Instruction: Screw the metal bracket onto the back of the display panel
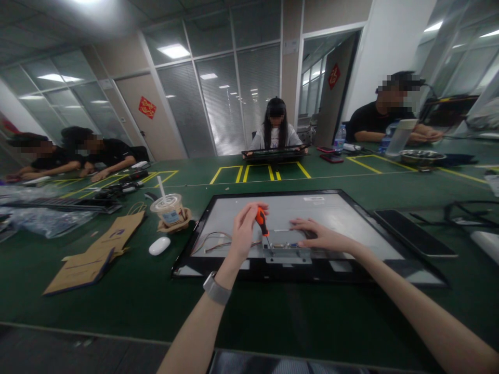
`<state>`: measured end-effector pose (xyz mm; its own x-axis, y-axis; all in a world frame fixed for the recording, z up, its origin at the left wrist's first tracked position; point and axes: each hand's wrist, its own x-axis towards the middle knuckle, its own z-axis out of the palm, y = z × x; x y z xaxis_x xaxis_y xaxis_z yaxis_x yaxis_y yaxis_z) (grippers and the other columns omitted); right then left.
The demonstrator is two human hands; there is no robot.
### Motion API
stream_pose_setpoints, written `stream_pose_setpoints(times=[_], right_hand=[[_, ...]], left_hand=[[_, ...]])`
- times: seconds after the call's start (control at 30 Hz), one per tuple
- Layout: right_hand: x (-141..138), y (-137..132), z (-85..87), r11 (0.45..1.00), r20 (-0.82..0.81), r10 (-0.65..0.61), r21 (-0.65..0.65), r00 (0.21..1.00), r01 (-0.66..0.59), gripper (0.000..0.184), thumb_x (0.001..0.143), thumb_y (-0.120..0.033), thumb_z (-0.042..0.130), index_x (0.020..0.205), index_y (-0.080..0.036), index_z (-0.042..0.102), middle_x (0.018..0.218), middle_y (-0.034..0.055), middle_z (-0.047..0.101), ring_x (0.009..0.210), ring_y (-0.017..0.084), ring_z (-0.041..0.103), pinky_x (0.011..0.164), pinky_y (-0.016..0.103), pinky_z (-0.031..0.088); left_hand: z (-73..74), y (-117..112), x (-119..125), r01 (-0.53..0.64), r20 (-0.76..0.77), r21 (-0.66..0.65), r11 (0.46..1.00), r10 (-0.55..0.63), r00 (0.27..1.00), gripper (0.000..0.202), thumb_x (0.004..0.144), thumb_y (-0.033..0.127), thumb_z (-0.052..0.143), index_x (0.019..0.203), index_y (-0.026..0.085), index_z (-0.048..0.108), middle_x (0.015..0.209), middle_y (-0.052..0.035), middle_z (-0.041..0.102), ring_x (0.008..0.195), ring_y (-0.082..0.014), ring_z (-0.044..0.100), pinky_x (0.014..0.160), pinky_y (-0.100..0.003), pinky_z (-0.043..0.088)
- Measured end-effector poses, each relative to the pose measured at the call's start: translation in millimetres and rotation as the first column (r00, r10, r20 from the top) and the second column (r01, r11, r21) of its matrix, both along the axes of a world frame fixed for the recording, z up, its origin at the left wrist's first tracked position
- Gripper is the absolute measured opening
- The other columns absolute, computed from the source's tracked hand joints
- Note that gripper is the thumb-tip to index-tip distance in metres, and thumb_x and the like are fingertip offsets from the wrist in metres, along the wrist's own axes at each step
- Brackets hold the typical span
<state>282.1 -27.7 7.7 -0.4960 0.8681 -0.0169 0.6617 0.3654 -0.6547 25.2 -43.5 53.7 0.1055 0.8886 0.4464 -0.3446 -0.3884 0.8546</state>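
Note:
My left hand (246, 223) is closed around the top of an orange and black screwdriver (261, 219). The screwdriver points down, its tip at the left part of a metal bracket (286, 255) with ports along its edge. My right hand (322, 236) lies with fingers stretched over the bracket's right side, apparently steadying it; whether it grips anything is hidden. Beneath both hands lies a flat display panel (351, 215) with a grey back and black frame. Thin cables (216, 241) run across the panel to the left of the bracket.
Left of the panel are a drink cup (168, 210) in a cardboard holder, a white mouse (159, 246) and a paper bag (113, 236). A black phone (413, 232) lies close on the right. Several people sit around the green table (128, 311).

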Motion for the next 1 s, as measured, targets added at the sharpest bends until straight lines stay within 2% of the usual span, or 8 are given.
stream_pose_setpoints(times=[0.13, 0.27, 0.4, 0.53, 0.83, 1.0], right_hand=[[0, 0, -0.7, 1.0, -0.003, 0.002, 0.003, 1.0, -0.002, 0.073, 0.075, -0.075, 0.059, 0.132, -0.029, 0.059, 0.155, 0.0048, 0.039, 0.146, 0.031, 0.023, 0.122, 0.053, 0.004], [0, 0, 0.8, 1.0, 0.005, 0.004, -0.003, 1.0, -0.004, 0.075, 0.075, -0.075, 0.059, 0.132, -0.027, 0.06, 0.155, 0.006, 0.039, 0.146, 0.031, 0.024, 0.122, 0.051, 0.004], [-1, 0, 1.2, 1.0, 0.011, 0.005, -0.005, 1.0, -0.005, 0.076, 0.074, -0.074, 0.06, 0.132, -0.025, 0.06, 0.155, 0.0082, 0.038, 0.146, 0.032, 0.023, 0.122, 0.051, 0.004], [0, 0, 1.1, 1.0, 0.002, -0.003, -0.006, 1.0, 0.003, 0.076, 0.074, -0.075, 0.059, 0.132, -0.026, 0.06, 0.155, 0.0067, 0.039, 0.146, 0.032, 0.023, 0.122, 0.051, 0.005], [1, 1, -1.5, 1.0, -0.008, -0.002, -0.004, 1.0, 0.002, 0.073, 0.074, -0.074, 0.061, 0.131, -0.029, 0.06, 0.155, 0.0061, 0.039, 0.146, 0.032, 0.024, 0.122, 0.052, 0.003], [1, 1, -1.5, 1.0, -0.01, 0.002, 0.003, 1.0, -0.002, 0.074, 0.073, -0.076, 0.059, 0.13, -0.029, 0.061, 0.154, 0.0055, 0.04, 0.146, 0.032, 0.024, 0.122, 0.051, 0.004]], left_hand=[[3.6, -1, 1, 0.048, 0.052, -0.022, 0.999, -0.047, 0.998, 0.026, 0.086, 0.035, 0.056, 0.092, 0.015, 0.071, 0.094, -0.0075, 0.069, 0.084, -0.0174, 0.063, 0.077, -0.029, 0.05], [4.5, -1, 1, 0.039, 0.059, -0.014, 0.999, -0.038, 0.998, 0.025, 0.084, 0.031, 0.054, 0.091, 0.015, 0.072, 0.096, -0.0091, 0.07, 0.089, -0.0196, 0.063, 0.079, -0.031, 0.051], [1.8, 0, -1, 0.017, 0.024, -0.012, 1.0, -0.017, 1.0, 0.026, 0.087, 0.032, 0.056, 0.097, 0.015, 0.073, 0.092, -0.0083, 0.071, 0.087, -0.018, 0.063, 0.082, -0.031, 0.05], [-1.5, 2, -3, 0.009, -0.018, 0.023, 1.0, -0.008, 1.0, 0.027, 0.089, 0.035, 0.057, 0.1, 0.016, 0.072, 0.087, -0.0066, 0.069, 0.084, -0.0166, 0.063, 0.081, -0.03, 0.05], [-3.8, 2, -2, -0.07, -0.103, 0.042, 0.997, 0.074, 0.992, 0.02, 0.08, 0.033, 0.072, 0.096, 0.02, 0.073, 0.085, -0.0029, 0.065, 0.082, -0.014, 0.059, 0.08, -0.024, 0.047], [-7.2, 5, -1, -0.18, -0.09, 0.034, 0.983, 0.182, 0.979, 0.022, 0.085, 0.035, 0.065, 0.099, 0.02, 0.072, 0.096, -0.0049, 0.064, 0.084, -0.0145, 0.061, 0.08, -0.026, 0.049]])
